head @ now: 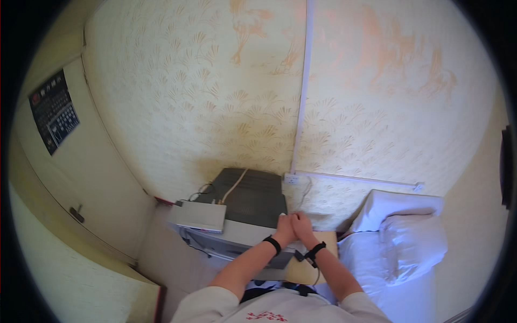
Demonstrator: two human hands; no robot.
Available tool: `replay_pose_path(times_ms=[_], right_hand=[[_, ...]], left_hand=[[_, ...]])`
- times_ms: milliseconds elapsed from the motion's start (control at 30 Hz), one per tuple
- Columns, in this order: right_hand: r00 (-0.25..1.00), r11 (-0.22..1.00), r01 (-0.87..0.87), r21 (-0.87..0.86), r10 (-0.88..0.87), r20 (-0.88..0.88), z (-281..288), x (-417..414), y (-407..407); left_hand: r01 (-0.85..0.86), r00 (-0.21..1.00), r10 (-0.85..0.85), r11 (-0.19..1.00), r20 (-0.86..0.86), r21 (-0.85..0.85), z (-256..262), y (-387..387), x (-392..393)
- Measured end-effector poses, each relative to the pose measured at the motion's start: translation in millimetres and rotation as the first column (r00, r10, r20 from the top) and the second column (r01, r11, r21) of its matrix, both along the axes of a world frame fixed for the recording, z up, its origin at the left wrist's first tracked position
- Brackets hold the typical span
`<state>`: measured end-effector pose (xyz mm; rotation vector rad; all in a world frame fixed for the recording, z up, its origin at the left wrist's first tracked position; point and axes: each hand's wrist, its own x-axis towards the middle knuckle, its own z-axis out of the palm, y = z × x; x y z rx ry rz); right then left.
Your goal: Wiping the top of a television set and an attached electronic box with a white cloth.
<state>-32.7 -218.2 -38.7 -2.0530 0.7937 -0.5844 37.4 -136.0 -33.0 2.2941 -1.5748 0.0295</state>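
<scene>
My left hand (pixel 285 231) and my right hand (pixel 302 228) are close together, touching or overlapping, beside the right edge of a dark grey box-shaped television (pixel 254 198). Both look curled, with the fingers largely hidden from above. A small white piece (pixel 281 214), cloth or paper, pokes out at the fingers of my left hand. Whether my right hand grips it too is hidden. Dark bands circle both wrists. Under my forearms lies the light wooden top of a stand (pixel 307 270), with a dark cable (pixel 317 276) near my right wrist.
A flat white set-top box (pixel 202 216) with cables sits on the television's left side. A wall socket (pixel 291 178) is behind it. On the right, a bed holds white pillows (pixel 416 246). A door (pixel 93 161) with a dark poster (pixel 54 111) stands left.
</scene>
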Motion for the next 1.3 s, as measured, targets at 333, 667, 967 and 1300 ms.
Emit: replay_pose_path(times_ms=[333,667,967,1300], right_hand=[[0.965,0.995,0.102,0.002,-0.098,-0.242,41,4,0],[0.980,0.954,0.195,-0.227,-0.201,-0.004,42,-22,71],[0.973,0.850,0.227,-0.475,-0.180,0.142,29,-27,138],[0.987,0.834,0.155,-0.529,-0.109,0.118,14,-27,192]], left_hand=[[-0.008,0.999,0.008,1.000,-0.033,-0.003,-8,-17,11],[0.130,0.988,-0.102,0.955,0.117,-0.268,-7,41,-12],[0.106,0.979,-0.040,0.937,0.199,-0.334,-13,103,-16],[0.079,0.988,-0.018,0.915,0.156,-0.396,-23,161,-16]])
